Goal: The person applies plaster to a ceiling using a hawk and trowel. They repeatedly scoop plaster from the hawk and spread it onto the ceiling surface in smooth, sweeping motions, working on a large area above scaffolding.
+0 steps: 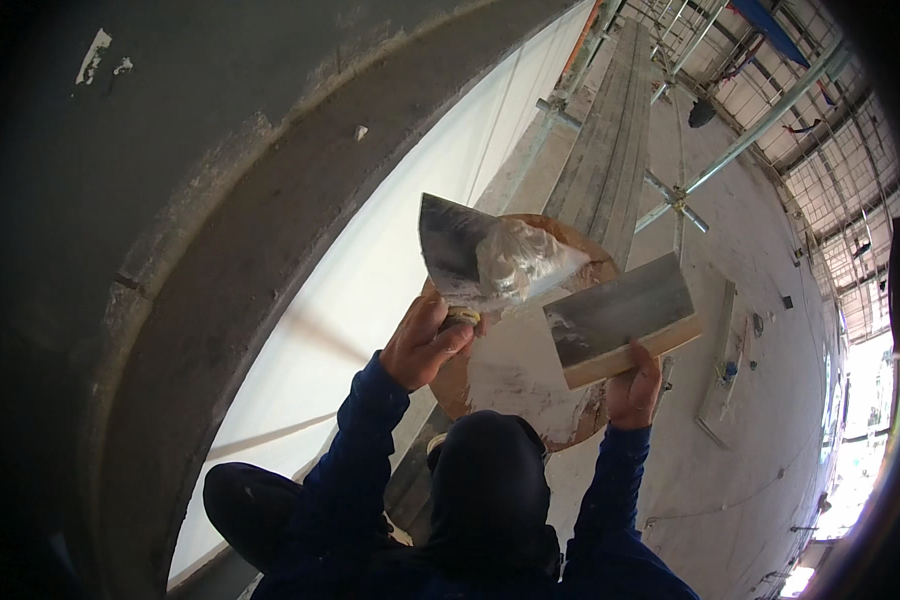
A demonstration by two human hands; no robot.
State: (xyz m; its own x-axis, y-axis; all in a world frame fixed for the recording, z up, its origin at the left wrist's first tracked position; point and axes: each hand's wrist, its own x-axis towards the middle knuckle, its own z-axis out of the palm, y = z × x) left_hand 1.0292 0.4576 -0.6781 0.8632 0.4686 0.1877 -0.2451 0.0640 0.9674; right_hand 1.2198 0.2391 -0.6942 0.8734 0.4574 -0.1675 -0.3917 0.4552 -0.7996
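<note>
In the head view, I can see both bare hands at work over a round board [515,365], brown at its rim and smeared white. The left hand [420,345] is closed around the yellowish handle [460,317] of a broad metal scraper [448,240], which lies across the far left part of the board, a thick heap of white paste [520,258] on its blade. The right hand [635,385] pinches the tan near edge of a rectangular flat blade [625,305], thumb on top, over the board's right side. Its free end tilts up and to the right. From this angle I can't fairly tell whether either tool touches the board. Dark blue sleeves [365,430] reach up from below. Beyond run long scaffold planks [605,130] beside metal poles [760,135], and a curved grey wall [60,220] bends along the left.
</note>
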